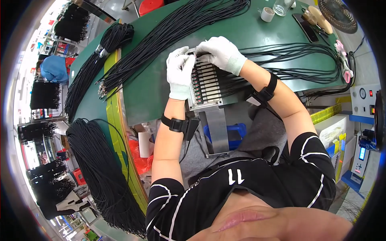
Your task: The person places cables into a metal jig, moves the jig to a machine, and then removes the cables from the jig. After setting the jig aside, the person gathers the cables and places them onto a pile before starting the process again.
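A metal fixture (208,82) with a row of parallel slots lies at the table's front edge, with black cable ends seated in many slots. My left hand (179,74), in a white glove, is at its upper left corner, thumb and fingers pinched together. My right hand (222,54), also gloved, bends over the fixture's far end with its fingers curled close to the left fingertips. Whatever the fingers pinch is hidden by the gloves. From the fixture's right side, black cables (297,52) run across the table in a long loop.
More black cable bundles lie on the green table (161,100): one long bundle (169,32) behind, one tied (114,38) at far left, one large coil (100,172) nearer. A tape roll (267,14), a phone (305,28) and a small fan (337,16) stand at back right.
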A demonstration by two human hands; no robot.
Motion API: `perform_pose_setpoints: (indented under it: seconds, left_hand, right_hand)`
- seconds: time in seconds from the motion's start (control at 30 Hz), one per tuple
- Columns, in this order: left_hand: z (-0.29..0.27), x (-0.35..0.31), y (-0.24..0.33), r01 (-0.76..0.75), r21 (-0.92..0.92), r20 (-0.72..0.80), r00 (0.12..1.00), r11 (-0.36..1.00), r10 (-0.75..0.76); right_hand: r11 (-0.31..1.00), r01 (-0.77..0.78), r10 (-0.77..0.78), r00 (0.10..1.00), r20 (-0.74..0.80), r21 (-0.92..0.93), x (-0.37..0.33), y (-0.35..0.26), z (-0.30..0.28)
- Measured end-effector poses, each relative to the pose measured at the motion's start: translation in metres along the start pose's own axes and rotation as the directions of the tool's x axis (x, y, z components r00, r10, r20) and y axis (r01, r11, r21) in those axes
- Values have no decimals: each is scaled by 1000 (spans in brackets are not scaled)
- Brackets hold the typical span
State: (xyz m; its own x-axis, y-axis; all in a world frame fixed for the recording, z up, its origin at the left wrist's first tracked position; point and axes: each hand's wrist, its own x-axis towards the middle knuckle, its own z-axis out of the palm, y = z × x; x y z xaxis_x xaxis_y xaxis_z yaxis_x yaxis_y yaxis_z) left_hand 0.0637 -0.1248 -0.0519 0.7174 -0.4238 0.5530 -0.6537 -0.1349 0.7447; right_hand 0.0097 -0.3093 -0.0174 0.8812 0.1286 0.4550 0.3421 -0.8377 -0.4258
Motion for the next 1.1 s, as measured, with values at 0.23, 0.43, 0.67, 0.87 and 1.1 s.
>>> perform_pose_setpoints:
  seconds: [0.23,0.43,0.67,0.87,1.1]
  left_hand:
    - [-7,7,2,-42,199,91,996,979,24]
    - [-3,2,-7,99,-25,47,994,995,-98]
    - [-4,8,14,-163,337,13,986,927,168]
    - [-3,5,-6,262,-300,-124,943,917,-310]
    - [-16,3,-22,165,246,-198,973,955,-117]
  right_hand:
    - [892,-138,116,990,76,430,-10,4,8]
    - [984,68,-68,998,5,-165,-6,-18,1]
    - [997,-73,76,985,157,-26,-6,-2,-5]
    - [997,-69,70,997,29,-14,-7,12,-7]
    - [961,-221,219,975,27,166,-9,12,-10]
